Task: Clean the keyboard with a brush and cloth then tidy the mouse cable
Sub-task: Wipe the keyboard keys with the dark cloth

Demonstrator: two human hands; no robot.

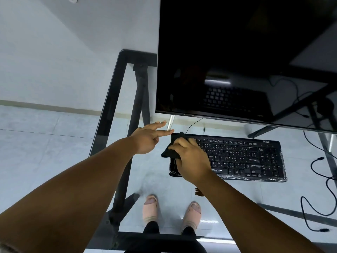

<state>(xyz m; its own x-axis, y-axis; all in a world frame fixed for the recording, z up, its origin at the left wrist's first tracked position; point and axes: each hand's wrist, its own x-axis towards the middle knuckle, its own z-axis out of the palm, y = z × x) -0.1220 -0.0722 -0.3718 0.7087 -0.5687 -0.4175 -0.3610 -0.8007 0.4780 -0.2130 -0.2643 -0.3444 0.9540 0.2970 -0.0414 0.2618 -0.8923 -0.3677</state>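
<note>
A black cloth [174, 147] is gripped in the curled fingers of the right hand [191, 159] and pressed on the left end of the black keyboard [244, 157], which lies on the glass desk [155, 179] below the monitor [237, 61], while the left hand [147, 137] is held spread just beside it, seemingly touching nothing.

My right hand [191, 159] presses the cloth [170, 152] on the keyboard's [246, 157] left end; my left hand [147, 139] is just left of it, the monitor [237, 61] behind both.
</note>
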